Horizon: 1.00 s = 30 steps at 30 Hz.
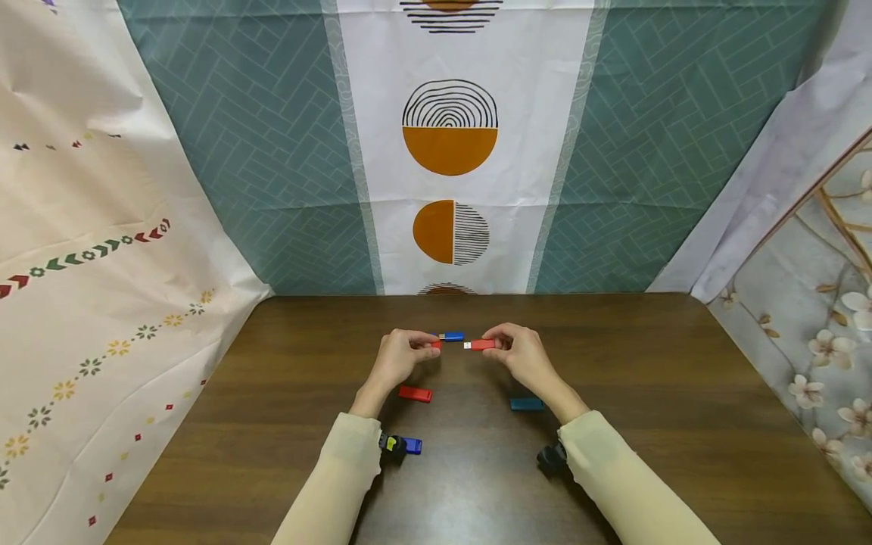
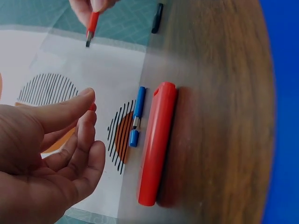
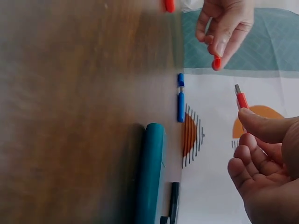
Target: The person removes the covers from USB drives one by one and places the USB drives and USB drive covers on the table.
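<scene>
My right hand [image 1: 523, 356] pinches a red USB flash drive [image 1: 481, 344], its bare metal plug pointing left. Facing it, my left hand [image 1: 397, 362] pinches a small red cap [image 1: 436, 344] between thumb and fingers. A gap separates cap and plug, and both are held above the table. In the right wrist view, most of the red cap [image 3: 216, 63] is hidden by the left fingertips. Just beyond the hands lies a blue USB drive [image 1: 453, 336]; its metal plug shows between the body and its blue cap [image 2: 134, 138].
On the brown table [image 1: 470, 484] lie a red stick [image 1: 415, 393], a teal stick [image 1: 527, 404] and a blue stick [image 1: 412, 446] partly behind the left wrist camera. The right wrist view shows a black stick [image 3: 174, 203] beyond the teal one. Patterned cloth [image 1: 450, 182] hangs behind.
</scene>
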Each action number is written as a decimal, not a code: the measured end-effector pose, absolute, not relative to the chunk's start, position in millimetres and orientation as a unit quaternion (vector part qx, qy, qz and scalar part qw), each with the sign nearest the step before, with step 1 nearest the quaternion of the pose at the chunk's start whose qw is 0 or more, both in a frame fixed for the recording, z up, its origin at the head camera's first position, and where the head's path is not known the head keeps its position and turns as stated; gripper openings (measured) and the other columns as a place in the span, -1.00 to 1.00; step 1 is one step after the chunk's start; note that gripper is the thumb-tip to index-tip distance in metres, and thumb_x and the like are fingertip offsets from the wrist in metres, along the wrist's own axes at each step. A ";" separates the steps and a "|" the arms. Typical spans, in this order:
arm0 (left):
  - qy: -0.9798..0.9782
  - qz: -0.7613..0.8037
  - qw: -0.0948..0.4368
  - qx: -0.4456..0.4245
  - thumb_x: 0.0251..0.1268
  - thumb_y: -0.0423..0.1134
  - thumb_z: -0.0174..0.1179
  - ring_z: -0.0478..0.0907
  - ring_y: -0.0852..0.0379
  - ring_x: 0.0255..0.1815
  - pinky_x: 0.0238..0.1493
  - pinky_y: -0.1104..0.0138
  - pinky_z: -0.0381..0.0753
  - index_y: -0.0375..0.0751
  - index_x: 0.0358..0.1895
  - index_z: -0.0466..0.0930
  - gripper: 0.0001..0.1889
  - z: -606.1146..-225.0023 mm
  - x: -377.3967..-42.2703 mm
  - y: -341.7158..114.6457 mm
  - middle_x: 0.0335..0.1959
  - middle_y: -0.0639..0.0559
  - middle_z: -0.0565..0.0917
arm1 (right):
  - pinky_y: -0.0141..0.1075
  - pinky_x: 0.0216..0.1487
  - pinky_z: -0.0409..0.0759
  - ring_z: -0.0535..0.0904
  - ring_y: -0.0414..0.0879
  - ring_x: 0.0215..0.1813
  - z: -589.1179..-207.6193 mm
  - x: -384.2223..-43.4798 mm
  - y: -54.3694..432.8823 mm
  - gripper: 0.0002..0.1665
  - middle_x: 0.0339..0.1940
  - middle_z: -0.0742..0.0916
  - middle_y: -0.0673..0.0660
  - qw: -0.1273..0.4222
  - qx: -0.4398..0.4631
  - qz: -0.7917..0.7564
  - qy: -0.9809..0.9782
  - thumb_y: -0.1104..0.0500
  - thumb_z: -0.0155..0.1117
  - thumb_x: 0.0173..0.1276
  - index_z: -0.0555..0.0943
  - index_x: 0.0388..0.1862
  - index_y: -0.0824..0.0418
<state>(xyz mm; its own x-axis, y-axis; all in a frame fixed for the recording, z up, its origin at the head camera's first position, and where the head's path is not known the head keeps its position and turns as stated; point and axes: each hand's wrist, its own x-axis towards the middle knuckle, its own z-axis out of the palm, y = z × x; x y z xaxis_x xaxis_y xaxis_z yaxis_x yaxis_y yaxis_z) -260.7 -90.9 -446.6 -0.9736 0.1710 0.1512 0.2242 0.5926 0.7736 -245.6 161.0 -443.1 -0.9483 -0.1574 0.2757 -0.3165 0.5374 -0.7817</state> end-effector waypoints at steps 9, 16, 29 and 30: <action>-0.905 -0.412 0.007 -0.109 0.25 -0.27 0.51 0.64 0.17 -0.33 -0.22 0.27 0.65 -0.15 -0.13 0.87 -0.85 -439.7 -269.3 -92.5 -0.42 0.11 0.77 | -0.27 -0.34 0.41 0.44 -0.08 -0.37 -438.0 -267.4 148.0 -0.80 -0.47 0.59 0.05 0.030 0.153 0.423 -0.893 0.34 0.55 0.27 0.77 -0.13 0.29; -0.926 -0.359 0.002 -0.118 0.24 -0.27 0.51 0.63 0.12 -0.27 -0.23 0.24 0.65 -0.17 -0.16 0.86 -0.86 -436.3 -278.2 -96.5 -0.34 0.07 0.79 | -0.31 -0.38 0.40 0.43 -0.10 -0.41 -441.8 -284.8 141.4 -0.78 -0.49 0.59 0.05 -0.009 0.145 0.396 -0.907 0.33 0.57 0.24 0.77 -0.13 0.30; -0.937 -0.315 -0.044 -0.148 0.21 -0.31 0.53 0.62 0.17 -0.33 -0.30 0.29 0.60 -0.18 -0.21 0.85 -0.88 -446.8 -288.4 -94.6 -0.42 0.11 0.77 | -0.26 -0.30 0.52 0.51 -0.08 -0.37 -448.1 -294.7 124.2 -0.80 -0.43 0.67 0.03 -0.074 0.148 0.335 -0.928 0.35 0.57 0.24 0.73 -0.19 0.23; -0.937 -0.313 -0.046 -0.146 0.20 -0.32 0.53 0.62 0.16 -0.31 -0.28 0.28 0.61 -0.18 -0.20 0.85 -0.88 -446.9 -288.6 -93.7 -0.41 0.11 0.78 | -0.25 -0.30 0.53 0.51 -0.07 -0.37 -448.4 -294.6 123.5 -0.80 -0.42 0.67 0.04 -0.078 0.147 0.331 -0.929 0.35 0.56 0.25 0.72 -0.18 0.23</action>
<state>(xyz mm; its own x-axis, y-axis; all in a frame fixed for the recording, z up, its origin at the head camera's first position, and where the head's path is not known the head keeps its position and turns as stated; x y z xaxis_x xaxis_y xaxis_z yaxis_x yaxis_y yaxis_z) -288.6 -93.7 -446.9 -0.9531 0.3027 0.0050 0.2450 0.7614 0.6002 -294.6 123.5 -448.4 -0.9448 -0.3241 -0.0481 -0.2206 0.7376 -0.6381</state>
